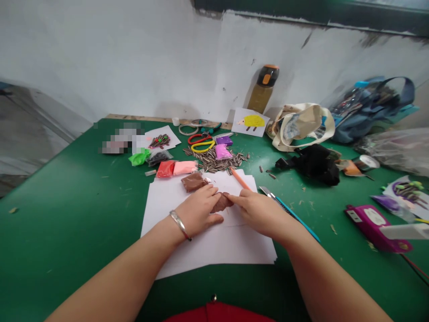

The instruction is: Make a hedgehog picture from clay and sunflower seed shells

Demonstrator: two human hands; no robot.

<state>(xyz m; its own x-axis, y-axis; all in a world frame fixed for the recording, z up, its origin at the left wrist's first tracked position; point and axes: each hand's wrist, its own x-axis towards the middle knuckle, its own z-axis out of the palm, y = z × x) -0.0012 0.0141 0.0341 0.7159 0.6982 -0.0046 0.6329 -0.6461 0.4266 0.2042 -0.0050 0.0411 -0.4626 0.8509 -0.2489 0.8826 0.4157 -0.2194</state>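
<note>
A flattened lump of brown modelling clay (221, 203) lies on a stack of white paper (208, 248). My left hand (200, 208), with a silver bangle at the wrist, rests flat on the paper; its spread fingers and thumb lie around the clay's left side. From the right, my right hand (256, 209) presses a stretched index finger on the clay's edge, its other fingers loosely bent. An orange pencil (239, 178) runs behind that hand; its lower end is hidden. Just beyond the clay sits a packet of brown clay (193, 182).
Sunflower seeds (214, 162) lie piled behind the paper, with scissors (203, 146) and red (165, 169), pink (185, 167) and green (140, 157) clay packets. A blue craft knife (295, 217) lies right. A hedgehog drawing (250, 122) leans near a bottle (264, 89).
</note>
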